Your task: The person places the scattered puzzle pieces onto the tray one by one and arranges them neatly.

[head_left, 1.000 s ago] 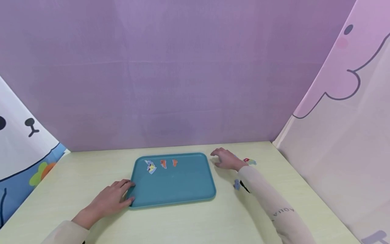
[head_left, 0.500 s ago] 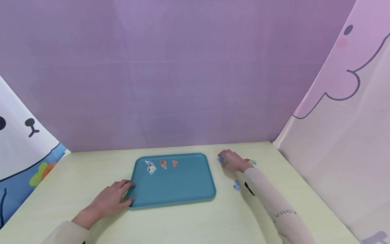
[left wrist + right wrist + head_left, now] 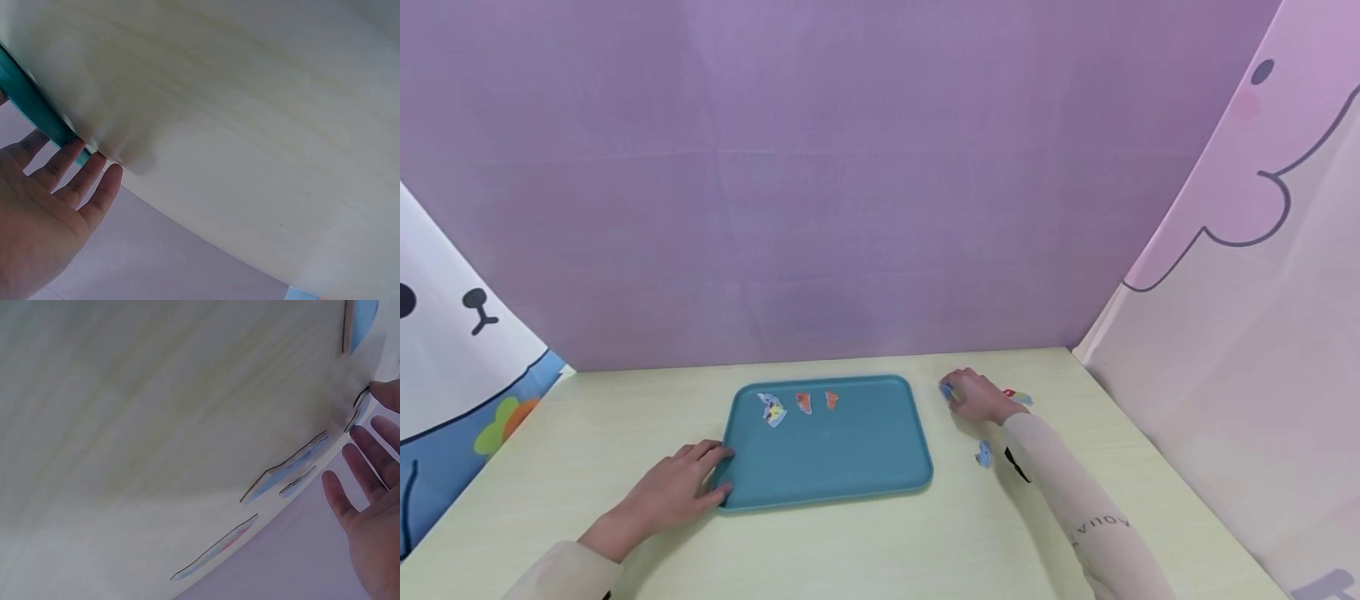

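Observation:
My left hand (image 3: pixel 670 492) rests on the left rim of a teal tray (image 3: pixel 850 458), with fingers and thumb spread along it. The left wrist view shows those fingers nearly straight. Beyond the tray's right side, my right hand (image 3: pixel 976 397) pinches a small blue puzzle piece (image 3: pixel 947 391) at the table surface. Its thumb and fingertips sit at opposite edges of the piece in the right wrist view, while the other fingers extend loosely. Near the tray's far edge lie a blue-and-yellow piece (image 3: pixel 772 409) and two orange pieces, one larger (image 3: pixel 804 402) and one smaller (image 3: pixel 832 400).
Another blue piece (image 3: pixel 983 454) lies below my right wrist. A red-and-green piece (image 3: pixel 1018 397) sits behind it, partly covered. Several flat pieces, one long and blue (image 3: pixel 284 467), spread along the table in the right wrist view. A purple curtain (image 3: pixel 850 208) closes off the far edge.
My right hand has moved right, away from the tray's corner, and come down onto the blue puzzle piece, which its fingers now pinch. The left hand and tray stay in place.

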The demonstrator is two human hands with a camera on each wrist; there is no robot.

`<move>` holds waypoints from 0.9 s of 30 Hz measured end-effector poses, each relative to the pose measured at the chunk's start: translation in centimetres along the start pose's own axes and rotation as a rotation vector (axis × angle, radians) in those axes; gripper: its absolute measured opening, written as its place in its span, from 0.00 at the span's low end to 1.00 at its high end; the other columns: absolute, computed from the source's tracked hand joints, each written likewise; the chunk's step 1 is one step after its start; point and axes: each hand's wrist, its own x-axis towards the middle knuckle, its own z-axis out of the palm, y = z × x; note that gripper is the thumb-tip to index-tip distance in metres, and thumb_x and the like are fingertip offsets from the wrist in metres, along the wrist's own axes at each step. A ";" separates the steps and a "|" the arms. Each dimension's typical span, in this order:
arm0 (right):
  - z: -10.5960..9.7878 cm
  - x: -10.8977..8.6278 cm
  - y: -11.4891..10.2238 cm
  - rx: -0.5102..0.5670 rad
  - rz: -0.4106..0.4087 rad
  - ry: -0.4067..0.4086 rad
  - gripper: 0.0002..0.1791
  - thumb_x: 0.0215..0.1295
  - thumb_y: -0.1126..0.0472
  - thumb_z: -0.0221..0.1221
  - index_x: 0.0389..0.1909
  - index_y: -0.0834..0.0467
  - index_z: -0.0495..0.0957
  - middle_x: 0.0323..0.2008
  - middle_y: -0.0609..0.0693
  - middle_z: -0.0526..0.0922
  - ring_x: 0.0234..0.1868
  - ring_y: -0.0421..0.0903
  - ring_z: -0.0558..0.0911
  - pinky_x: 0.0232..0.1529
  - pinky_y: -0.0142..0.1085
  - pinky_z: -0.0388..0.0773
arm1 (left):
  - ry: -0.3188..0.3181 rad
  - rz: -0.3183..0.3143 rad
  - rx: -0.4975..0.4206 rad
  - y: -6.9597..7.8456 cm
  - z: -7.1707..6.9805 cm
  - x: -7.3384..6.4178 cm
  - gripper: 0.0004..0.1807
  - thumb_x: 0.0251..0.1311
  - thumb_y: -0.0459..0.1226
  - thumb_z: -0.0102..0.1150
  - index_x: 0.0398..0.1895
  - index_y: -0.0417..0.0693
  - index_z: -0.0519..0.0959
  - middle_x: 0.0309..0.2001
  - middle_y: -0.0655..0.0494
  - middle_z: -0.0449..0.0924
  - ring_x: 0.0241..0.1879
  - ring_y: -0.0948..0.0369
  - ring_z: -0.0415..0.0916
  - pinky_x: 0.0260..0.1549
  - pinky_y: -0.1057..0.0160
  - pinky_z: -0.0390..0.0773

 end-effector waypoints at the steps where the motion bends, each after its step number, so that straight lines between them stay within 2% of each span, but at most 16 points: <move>1: 0.0 0.0 0.0 0.000 0.000 0.000 0.21 0.56 0.64 0.57 0.53 0.63 0.73 0.52 0.57 0.76 0.55 0.55 0.72 0.56 0.55 0.65 | 0.001 0.000 -0.001 0.0 0.0 0.0 0.26 0.51 0.50 0.61 0.50 0.46 0.75 0.50 0.47 0.75 0.48 0.48 0.74 0.37 0.47 0.75; 27: -0.1 0.0 0.0 0.048 0.019 -0.011 0.21 0.55 0.66 0.58 0.52 0.66 0.73 0.49 0.59 0.77 0.50 0.54 0.73 0.52 0.49 0.70 | -0.024 -0.006 -0.006 -0.2 0.2 0.1 0.26 0.52 0.51 0.60 0.50 0.46 0.74 0.50 0.47 0.74 0.48 0.48 0.74 0.38 0.47 0.75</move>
